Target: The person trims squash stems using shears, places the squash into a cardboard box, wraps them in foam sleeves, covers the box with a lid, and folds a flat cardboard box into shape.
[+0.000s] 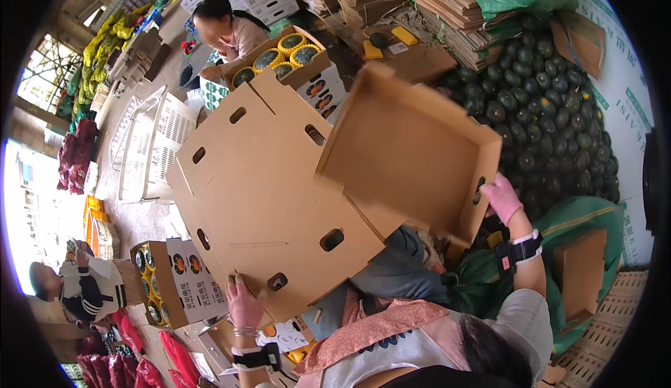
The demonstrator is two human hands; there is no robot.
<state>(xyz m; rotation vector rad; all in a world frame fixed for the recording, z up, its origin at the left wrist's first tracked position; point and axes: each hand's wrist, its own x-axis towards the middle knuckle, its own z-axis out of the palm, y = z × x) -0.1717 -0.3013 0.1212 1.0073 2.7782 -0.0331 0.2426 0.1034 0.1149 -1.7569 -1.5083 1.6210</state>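
My right hand point(503, 198), in a pink glove, grips a brown cardboard tray point(409, 150) by the hand hole in its near right wall. The tray is tilted, its walls folded up and its inside bare. Below and left of it lies a large flat cardboard sheet point(258, 199) with several oval hand holes; the tray overlaps its right part. My left hand point(244, 305), also pink-gloved, rests at the sheet's near left edge, beside a hole, with fingers stretched out on the cardboard.
Dark green squashes point(538, 101) are heaped at right. Cartons of netted squashes point(279, 60) point(178, 283) stand beyond and left of the sheet. One co-worker point(234, 35) is behind the far carton, another point(84, 283) at left. White crates point(157, 147) and stacked flat cardboard point(440, 11) stand farther off.
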